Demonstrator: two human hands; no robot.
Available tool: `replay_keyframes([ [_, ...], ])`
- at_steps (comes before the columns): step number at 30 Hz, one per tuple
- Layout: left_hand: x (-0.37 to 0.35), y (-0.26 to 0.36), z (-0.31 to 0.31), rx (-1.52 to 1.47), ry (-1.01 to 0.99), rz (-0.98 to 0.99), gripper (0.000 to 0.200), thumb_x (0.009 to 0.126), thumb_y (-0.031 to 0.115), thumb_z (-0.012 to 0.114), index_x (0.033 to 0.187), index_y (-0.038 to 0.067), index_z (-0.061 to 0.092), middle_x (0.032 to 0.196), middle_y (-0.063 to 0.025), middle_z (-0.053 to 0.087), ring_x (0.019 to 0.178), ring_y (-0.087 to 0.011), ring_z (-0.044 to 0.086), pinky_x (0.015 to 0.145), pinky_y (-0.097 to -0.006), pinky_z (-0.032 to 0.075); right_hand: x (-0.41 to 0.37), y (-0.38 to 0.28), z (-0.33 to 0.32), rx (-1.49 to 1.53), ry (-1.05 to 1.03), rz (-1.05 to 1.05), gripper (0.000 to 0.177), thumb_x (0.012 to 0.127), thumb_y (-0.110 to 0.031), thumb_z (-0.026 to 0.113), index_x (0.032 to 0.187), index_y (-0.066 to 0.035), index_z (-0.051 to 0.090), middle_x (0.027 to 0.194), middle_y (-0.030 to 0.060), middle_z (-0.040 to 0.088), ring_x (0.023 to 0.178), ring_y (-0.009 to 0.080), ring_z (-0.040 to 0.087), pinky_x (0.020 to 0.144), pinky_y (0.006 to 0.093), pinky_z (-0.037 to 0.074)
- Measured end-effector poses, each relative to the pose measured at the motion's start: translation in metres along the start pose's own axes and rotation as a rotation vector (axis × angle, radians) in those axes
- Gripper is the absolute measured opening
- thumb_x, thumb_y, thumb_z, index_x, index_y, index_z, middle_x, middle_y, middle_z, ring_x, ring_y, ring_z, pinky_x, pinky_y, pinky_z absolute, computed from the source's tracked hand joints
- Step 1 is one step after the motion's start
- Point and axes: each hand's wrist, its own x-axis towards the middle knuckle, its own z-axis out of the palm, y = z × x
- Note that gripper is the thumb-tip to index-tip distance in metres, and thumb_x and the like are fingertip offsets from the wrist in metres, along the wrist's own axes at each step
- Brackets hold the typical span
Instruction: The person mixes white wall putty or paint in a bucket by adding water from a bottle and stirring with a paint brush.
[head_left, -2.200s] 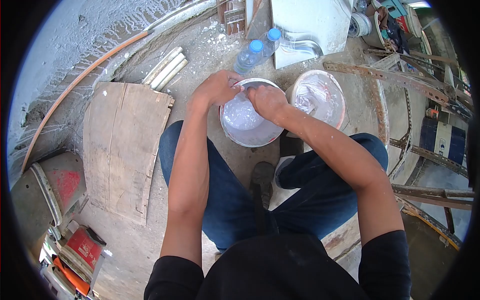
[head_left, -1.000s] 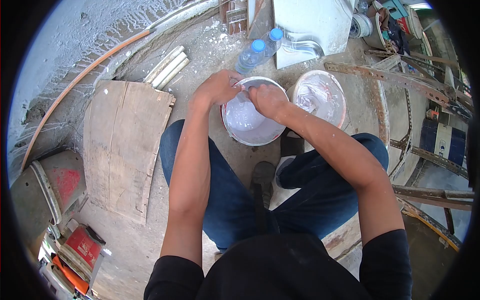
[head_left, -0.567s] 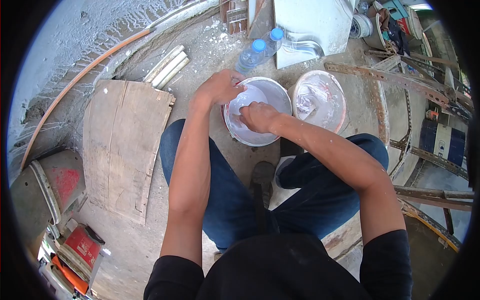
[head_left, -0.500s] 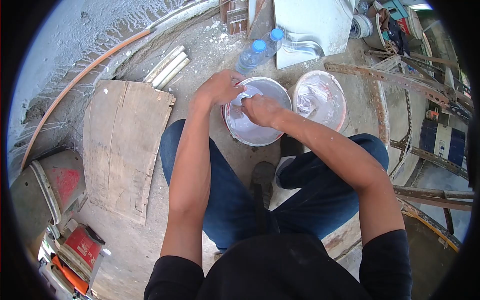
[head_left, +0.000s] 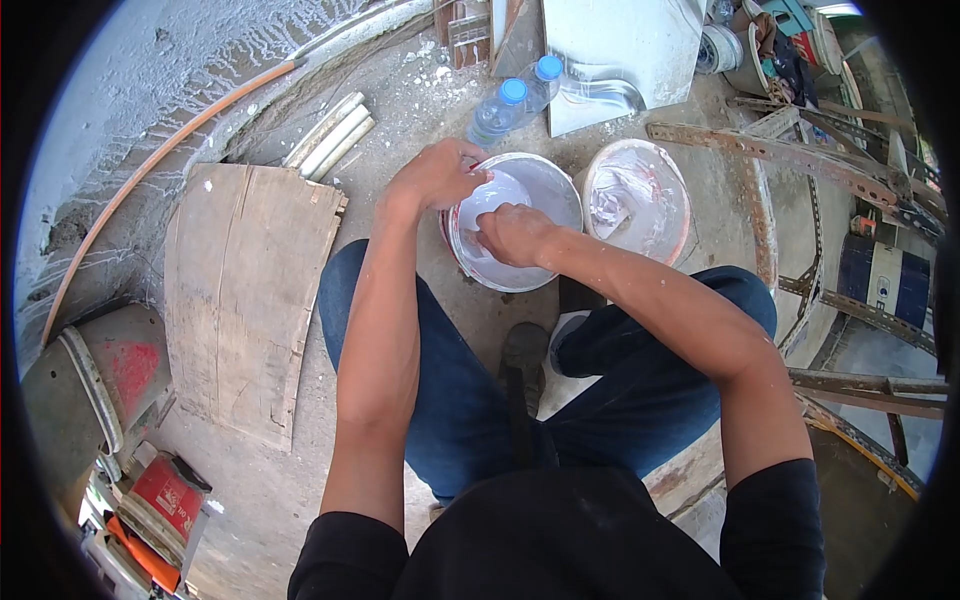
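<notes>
A white bucket (head_left: 561, 190) holding a pale, creamy mix (head_left: 510, 187) stands between my knees. My left hand (head_left: 432, 178) is closed on its left rim, with the fingers curled over the edge. Inside the bucket, low over the mix, my right hand (head_left: 516, 235) is closed in a fist; whatever it grips is hidden by the hand. Touching or nearly touching on the right is a second bucket (head_left: 676, 200), smeared inside with white paste and holding a crumpled whitish lump (head_left: 608, 205).
Two water bottles (head_left: 497, 112) with blue caps stand behind the bucket, beside a shiny metal sheet (head_left: 620, 50). A plywood board (head_left: 250, 300) lies at left, near pale strips (head_left: 328, 135). Rusty perforated metal bars (head_left: 770, 150) extend along the right.
My right hand has shifted slightly left and down within the bucket, showing more of the mix behind it. My left hand stays on the rim.
</notes>
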Motion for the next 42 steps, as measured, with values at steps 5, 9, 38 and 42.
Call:
replay_keyframes([
  [5,-0.002,-0.002,-0.002,-0.014,0.007,-0.009,0.043,0.082,0.033,0.069,0.118,0.010,0.065,0.099,-0.0166,0.067,0.089,-0.0277,0.066,0.079,-0.0356,0.050,0.006,0.020,-0.016,-0.165,0.150,0.164,0.027,0.094,-0.024,0.047,0.101,-0.002,0.060,0.095,0.0217,0.066,0.091,0.0372,0.065,0.080,0.0457,0.052],
  [9,-0.001,-0.001,0.000,-0.004,0.021,0.002,0.043,0.082,0.033,0.069,0.118,0.010,0.065,0.100,-0.0169,0.067,0.089,-0.0279,0.066,0.079,-0.0360,0.050,-0.006,0.010,-0.001,-0.363,0.095,0.055,0.027,0.094,-0.022,0.045,0.099,-0.003,0.062,0.095,0.0186,0.066,0.089,0.0340,0.066,0.078,0.0426,0.053],
  [38,-0.001,-0.003,0.004,0.008,0.073,-0.015,0.040,0.085,0.030,0.066,0.120,0.010,0.064,0.100,-0.0184,0.068,0.089,-0.0285,0.066,0.081,-0.0369,0.050,0.000,0.015,-0.005,-0.323,0.284,0.054,0.018,0.088,-0.016,0.050,0.095,-0.005,0.064,0.084,0.0152,0.069,0.079,0.0303,0.069,0.071,0.0403,0.054],
  [42,-0.001,-0.004,0.004,0.002,0.078,-0.007,0.039,0.086,0.029,0.066,0.120,0.010,0.064,0.099,-0.0182,0.068,0.088,-0.0281,0.066,0.080,-0.0365,0.050,0.003,0.016,-0.005,-0.272,0.304,0.012,0.017,0.084,-0.011,0.053,0.094,-0.006,0.066,0.080,0.0121,0.070,0.078,0.0268,0.070,0.072,0.0391,0.055],
])
